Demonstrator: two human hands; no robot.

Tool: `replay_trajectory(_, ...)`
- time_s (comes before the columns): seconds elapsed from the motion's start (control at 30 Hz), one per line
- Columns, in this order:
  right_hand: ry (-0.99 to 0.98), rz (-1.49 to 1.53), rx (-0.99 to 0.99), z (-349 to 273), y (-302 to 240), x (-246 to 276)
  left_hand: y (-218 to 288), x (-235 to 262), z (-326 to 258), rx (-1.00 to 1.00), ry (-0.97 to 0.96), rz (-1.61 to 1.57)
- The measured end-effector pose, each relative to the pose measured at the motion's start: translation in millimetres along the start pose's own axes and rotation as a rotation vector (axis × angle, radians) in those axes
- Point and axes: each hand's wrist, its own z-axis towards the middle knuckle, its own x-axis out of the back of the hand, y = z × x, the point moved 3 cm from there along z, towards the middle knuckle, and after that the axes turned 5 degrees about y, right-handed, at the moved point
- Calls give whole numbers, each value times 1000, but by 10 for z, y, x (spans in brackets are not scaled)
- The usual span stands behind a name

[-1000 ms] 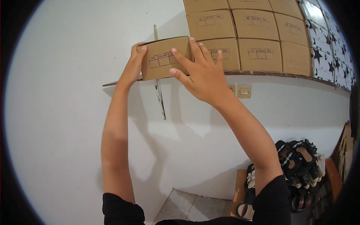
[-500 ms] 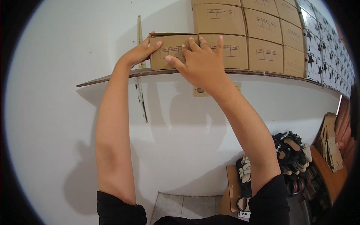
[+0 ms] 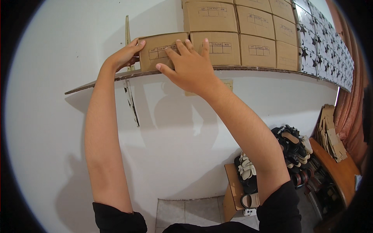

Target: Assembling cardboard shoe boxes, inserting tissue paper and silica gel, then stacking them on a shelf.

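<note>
A brown cardboard box stands at the left end of a row of boxes on a wall shelf. My left hand grips its left side, thumb on the front corner and the other fingers partly hidden behind that side. With fingers spread, my right hand lies across the front, over the seam between this box and the neighbouring box. The end box's lid rests down along its top edge. A printed grid label marks its front, partly covered by my right fingers.
More brown boxes are stacked to the right, followed by white boxes with black stars. A metal bracket supports the shelf. Below right are piled shoes, flattened cardboard, an orange-brown table and a curtain.
The end box's lid was slightly raised and now sits lower and flatter. Both hands keep nearly the same hold. The whole scene has shifted left in view.
</note>
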Motion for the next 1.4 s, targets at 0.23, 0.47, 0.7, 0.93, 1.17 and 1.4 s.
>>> replay_trajectory(0.23, 125, -25, -103, -132, 117, 247, 149, -136, -115, 141, 183, 120)
replay_trajectory(0.47, 27, -68, -151, -239, 186, 384, -21, -7, -106, 63, -48, 14)
replay_trajectory(0.7, 73, -30, -80, -200, 279, 136, 38, -122, -66, 181, -3, 221)
replay_trajectory(0.93, 74, 120, -132, -293, 260, 426, 5, -30, -52, -404, 337, 314)
replay_trajectory(1.17, 128, 116, -120, -649, 264, 854, 173, 32, -93, -390, 307, 476)
replay_trajectory(1.4, 93, 207, -324, -1734, 583, 1530, 509, -515, -1078, -702, 669, 392)
